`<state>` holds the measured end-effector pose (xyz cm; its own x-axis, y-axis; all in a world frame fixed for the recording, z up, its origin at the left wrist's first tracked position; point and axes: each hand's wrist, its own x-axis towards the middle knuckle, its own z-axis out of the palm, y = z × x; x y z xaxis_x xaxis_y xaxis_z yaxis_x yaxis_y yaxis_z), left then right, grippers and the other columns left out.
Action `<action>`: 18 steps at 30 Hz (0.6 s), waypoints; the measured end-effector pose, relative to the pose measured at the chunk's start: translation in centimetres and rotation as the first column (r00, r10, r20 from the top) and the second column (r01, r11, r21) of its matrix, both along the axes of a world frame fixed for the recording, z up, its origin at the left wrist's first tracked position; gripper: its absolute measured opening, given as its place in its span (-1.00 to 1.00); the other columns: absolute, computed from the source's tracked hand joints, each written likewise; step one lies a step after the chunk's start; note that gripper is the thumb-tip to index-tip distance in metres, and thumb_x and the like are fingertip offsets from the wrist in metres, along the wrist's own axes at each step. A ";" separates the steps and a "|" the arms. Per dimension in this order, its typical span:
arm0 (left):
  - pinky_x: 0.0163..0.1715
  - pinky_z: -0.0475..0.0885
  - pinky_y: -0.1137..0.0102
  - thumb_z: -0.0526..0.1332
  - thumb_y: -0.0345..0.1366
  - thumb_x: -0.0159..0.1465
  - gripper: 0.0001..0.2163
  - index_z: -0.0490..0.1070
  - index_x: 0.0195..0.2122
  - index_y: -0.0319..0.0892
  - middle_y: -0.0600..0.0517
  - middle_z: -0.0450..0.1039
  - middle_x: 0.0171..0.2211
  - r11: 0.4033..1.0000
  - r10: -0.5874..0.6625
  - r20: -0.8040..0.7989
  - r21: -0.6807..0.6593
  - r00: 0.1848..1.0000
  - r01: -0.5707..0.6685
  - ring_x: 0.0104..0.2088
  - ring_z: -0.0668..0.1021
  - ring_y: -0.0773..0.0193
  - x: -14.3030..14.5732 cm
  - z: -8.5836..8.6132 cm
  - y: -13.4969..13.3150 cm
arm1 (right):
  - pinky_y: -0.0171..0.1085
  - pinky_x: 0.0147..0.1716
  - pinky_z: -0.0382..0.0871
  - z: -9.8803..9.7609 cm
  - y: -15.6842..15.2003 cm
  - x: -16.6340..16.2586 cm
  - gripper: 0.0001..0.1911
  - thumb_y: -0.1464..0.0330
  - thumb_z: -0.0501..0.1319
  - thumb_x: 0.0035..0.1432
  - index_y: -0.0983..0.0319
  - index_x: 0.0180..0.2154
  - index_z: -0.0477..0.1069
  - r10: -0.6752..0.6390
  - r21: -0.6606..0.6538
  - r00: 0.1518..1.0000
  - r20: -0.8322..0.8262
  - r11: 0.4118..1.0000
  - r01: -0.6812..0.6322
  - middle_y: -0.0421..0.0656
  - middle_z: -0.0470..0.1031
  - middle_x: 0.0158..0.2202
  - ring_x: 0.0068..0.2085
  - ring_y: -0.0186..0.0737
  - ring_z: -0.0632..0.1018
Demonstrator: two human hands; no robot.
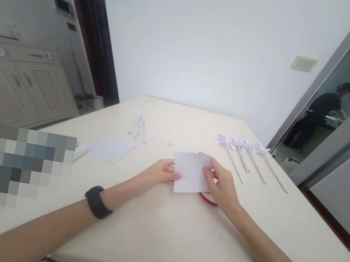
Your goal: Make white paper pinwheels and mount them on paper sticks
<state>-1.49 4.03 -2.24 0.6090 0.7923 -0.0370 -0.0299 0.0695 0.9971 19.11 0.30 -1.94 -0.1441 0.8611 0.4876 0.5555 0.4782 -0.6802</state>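
Note:
A square sheet of white paper is held up just above the table, between my two hands. My left hand pinches its left edge, thumb on the near face and fingers behind. At the right side, my right hand grips the same sheet with the thumb on top. Under that hand a red curved handle, perhaps of scissors, shows in part; the rest is hidden. Small paper scraps lie beyond the sheet, and thin white strips lie nearer me.
On the white table, several paper pinwheels on sticks lie at the right. Several rolled paper sticks and a stack of paper sheets lie at the left. A person is beyond the doorway.

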 end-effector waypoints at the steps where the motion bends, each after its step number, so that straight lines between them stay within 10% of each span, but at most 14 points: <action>1: -0.07 0.41 0.18 0.28 -0.28 0.12 -0.57 0.35 0.03 -0.19 -0.14 0.54 -0.15 1.000 -0.009 0.005 -0.007 1.000 0.009 -0.15 0.57 0.07 0.1 -0.1 -0.1 | -0.17 -0.08 0.32 0.0 -0.2 -0.1 -0.59 0.38 -0.04 0.24 0.09 0.12 0.21 0.013 0.074 0.998 0.066 0.997 -0.018 -0.15 0.42 0.02 -0.06 -0.13 0.45; 11: -0.09 0.42 0.25 0.17 -0.15 0.22 -0.70 0.44 -0.09 -0.18 -0.10 0.55 -0.19 0.999 0.017 0.094 -0.033 0.995 -0.014 -0.14 0.56 0.11 0.0 -0.5 0.4 | -0.21 -0.10 0.44 -0.7 -1.0 -1.4 -0.35 0.60 -0.14 0.18 0.04 0.25 -0.03 0.060 0.279 0.853 0.518 0.931 -0.235 -0.22 0.04 0.29 0.22 -0.21 0.20; 18: -0.13 0.43 0.24 0.11 -0.25 0.27 -0.71 0.37 -0.01 -0.20 -0.14 0.51 -0.12 0.995 0.029 0.233 -0.099 0.972 -0.005 -0.16 0.56 0.11 0.0 0.0 0.4 | -0.06 0.17 0.17 -0.5 -0.2 -1.0 -0.41 0.58 -0.13 0.20 0.17 0.24 0.01 0.062 0.325 0.808 0.586 0.896 -0.304 -0.09 -0.03 0.31 0.28 -0.17 0.06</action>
<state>-1.45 4.44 -2.22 0.5963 0.8023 0.0273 -0.2634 0.1634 0.9507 18.10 0.12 -2.47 -0.6243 0.5476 0.5572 0.6467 0.7623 -0.0246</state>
